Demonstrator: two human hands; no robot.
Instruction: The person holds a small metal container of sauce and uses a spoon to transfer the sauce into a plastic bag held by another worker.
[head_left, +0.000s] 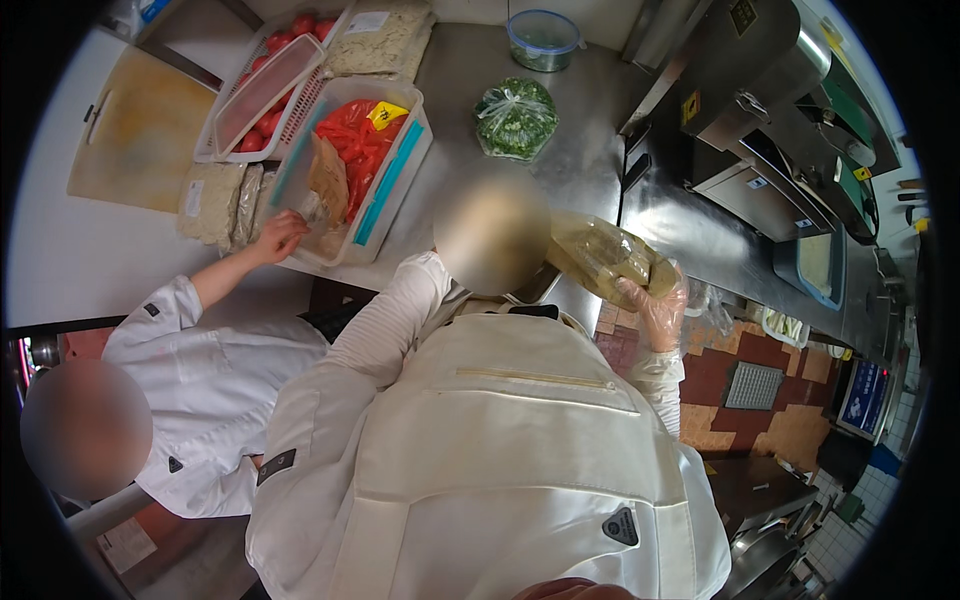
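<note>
My right hand (651, 304), in a clear plastic glove, grips the lower end of a clear plastic bag (596, 251) with yellowish-green contents. The bag hangs tilted at the counter's front edge, and its far end runs behind a blurred round patch. My left sleeve (401, 307) reaches to that same patch, which covers nearly all of my left hand, so what it touches cannot be seen. Part of a metal tray (541, 285) shows below the patch. Beyond it on the steel counter (450, 97) sits a tied clear bag of chopped greens (517, 120).
Left stands a plastic bin (360, 251) with a red bag; a co-worker's hand (281, 236) is at its near corner. A basket of tomatoes (262, 127), noodle-like packs (379, 41) and a cutting board (142, 135) lie beyond. A steel machine (757, 105) stands right.
</note>
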